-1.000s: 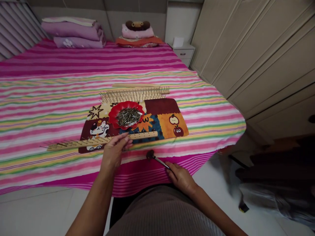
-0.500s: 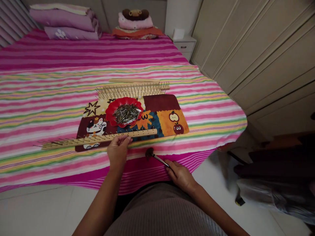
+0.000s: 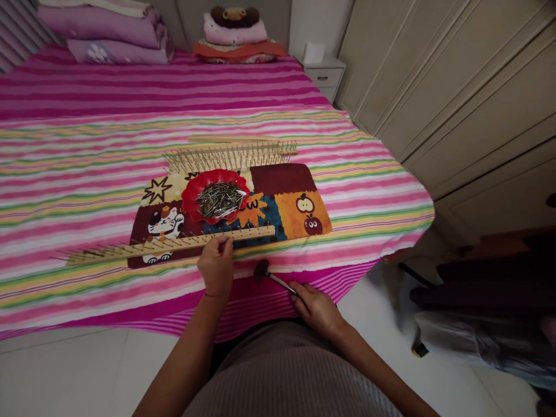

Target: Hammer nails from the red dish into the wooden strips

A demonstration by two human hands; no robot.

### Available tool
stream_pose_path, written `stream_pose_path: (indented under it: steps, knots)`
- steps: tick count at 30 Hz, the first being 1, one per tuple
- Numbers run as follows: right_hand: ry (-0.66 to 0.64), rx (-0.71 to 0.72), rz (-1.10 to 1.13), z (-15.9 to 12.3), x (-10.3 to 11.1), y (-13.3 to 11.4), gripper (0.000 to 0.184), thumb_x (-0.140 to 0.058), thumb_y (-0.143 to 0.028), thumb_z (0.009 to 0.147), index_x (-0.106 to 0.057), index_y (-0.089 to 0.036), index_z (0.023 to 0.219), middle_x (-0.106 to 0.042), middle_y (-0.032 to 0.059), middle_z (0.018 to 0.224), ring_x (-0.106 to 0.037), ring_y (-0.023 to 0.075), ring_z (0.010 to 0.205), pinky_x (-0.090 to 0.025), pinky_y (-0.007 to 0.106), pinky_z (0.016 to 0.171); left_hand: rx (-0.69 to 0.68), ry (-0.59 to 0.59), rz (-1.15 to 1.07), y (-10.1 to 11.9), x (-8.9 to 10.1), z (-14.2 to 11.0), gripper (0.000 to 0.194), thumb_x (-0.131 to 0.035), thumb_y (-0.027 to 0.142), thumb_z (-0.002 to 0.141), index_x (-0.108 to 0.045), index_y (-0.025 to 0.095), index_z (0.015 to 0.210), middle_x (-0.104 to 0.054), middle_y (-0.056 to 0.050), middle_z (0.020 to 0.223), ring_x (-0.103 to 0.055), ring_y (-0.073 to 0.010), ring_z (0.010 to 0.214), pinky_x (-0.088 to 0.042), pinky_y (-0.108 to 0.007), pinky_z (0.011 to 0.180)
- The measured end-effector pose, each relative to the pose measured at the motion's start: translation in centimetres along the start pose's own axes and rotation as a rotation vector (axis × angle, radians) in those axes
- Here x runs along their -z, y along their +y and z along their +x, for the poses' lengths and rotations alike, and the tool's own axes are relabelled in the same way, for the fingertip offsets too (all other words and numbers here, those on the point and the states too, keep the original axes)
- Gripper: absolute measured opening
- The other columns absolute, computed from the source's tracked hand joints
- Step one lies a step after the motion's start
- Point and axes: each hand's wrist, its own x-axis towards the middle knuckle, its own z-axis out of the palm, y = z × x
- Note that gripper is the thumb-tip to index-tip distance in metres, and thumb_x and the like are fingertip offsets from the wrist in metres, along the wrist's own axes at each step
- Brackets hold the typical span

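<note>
Left hand (image 3: 217, 265) shifted along spiky wooden strip (image 3: 252, 233), grip unclear; right hand (image 3: 319, 310) clasps hammer (image 3: 278, 281).

The left hand (image 3: 217, 266) has shifted along the wooden strip (image 3: 252, 233) toward the right hand (image 3: 320, 311) and curled more tightly.
</note>
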Motion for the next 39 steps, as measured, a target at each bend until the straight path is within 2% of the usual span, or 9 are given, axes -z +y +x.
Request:
stream_pose_path:
  steps: [8, 14, 20, 27, 35, 39]
  knots:
    - [-0.001, -0.002, -0.009, -0.07, 0.06, -0.12, 0.040, -0.040, -0.028, 0.095, -0.055, -0.018, 0.131, -0.068, 0.0115, 0.106, -0.068, 0.0212, 0.088, -0.055, 0.032, 0.078, -0.020, 0.020, -0.008, -0.33, -0.33, 0.21, 0.018, -0.059, 0.038, 0.078, -0.064, 0.020, 0.079, -0.068, -0.003, 0.081, -0.062, -0.0178, 0.080, -0.047, -0.031, 0.079]
    - [0.010, 0.004, -0.009, -0.10, -0.10, -0.01, 0.039, -0.041, -0.028, 0.095, -0.055, -0.019, 0.131, -0.069, 0.0107, 0.105, -0.067, 0.0205, 0.088, -0.054, 0.031, 0.078, -0.115, -0.041, -0.045, -0.69, -0.11, 0.18, 0.019, -0.054, 0.034, 0.082, -0.067, 0.022, 0.087, -0.070, -0.004, 0.091, -0.063, -0.0182, 0.090, -0.046, -0.032, 0.087]
    - [-0.017, -0.002, -0.015, -0.05, -0.01, -0.20, 0.040, -0.041, -0.026, 0.095, -0.054, -0.018, 0.131, -0.068, 0.0111, 0.106, -0.067, 0.0205, 0.089, -0.053, 0.031, 0.080, -0.127, -0.048, -0.066, -0.86, -0.10, 0.02, 0.022, -0.050, 0.032, 0.083, -0.067, 0.020, 0.092, -0.070, -0.006, 0.095, -0.063, -0.0183, 0.093, -0.046, -0.033, 0.089]
    - [-0.017, 0.000, -0.014, -0.15, 0.06, -0.28, 0.039, -0.041, -0.028, 0.096, -0.054, -0.019, 0.131, -0.068, 0.0108, 0.106, -0.066, 0.0201, 0.089, -0.053, 0.030, 0.078, -0.021, -0.005, -0.038, -0.73, -0.53, 0.30, 0.020, -0.055, 0.038, 0.080, -0.065, 0.020, 0.082, -0.069, -0.004, 0.085, -0.063, -0.0184, 0.085, -0.046, -0.031, 0.083]
    - [-0.037, -0.016, -0.041, -0.05, 0.35, -0.64, 0.038, -0.042, -0.028, 0.095, -0.054, -0.018, 0.130, -0.069, 0.0094, 0.101, -0.066, 0.0203, 0.086, -0.053, 0.030, 0.077, -0.087, -0.013, 0.054, -0.56, -0.72, 0.56, 0.022, -0.049, 0.039, 0.083, -0.059, 0.021, 0.074, -0.063, -0.003, 0.077, -0.058, -0.0190, 0.079, -0.043, -0.031, 0.078]
    - [-0.041, -0.012, -0.036, -0.04, 0.36, -0.66, 0.038, -0.042, -0.026, 0.095, -0.054, -0.017, 0.130, -0.068, 0.0108, 0.105, -0.066, 0.0212, 0.089, -0.053, 0.031, 0.079, -0.109, 0.020, 0.053, -0.53, -0.78, 0.48, 0.022, -0.048, 0.039, 0.084, -0.057, 0.021, 0.075, -0.061, -0.004, 0.079, -0.056, -0.0194, 0.080, -0.042, -0.031, 0.077]
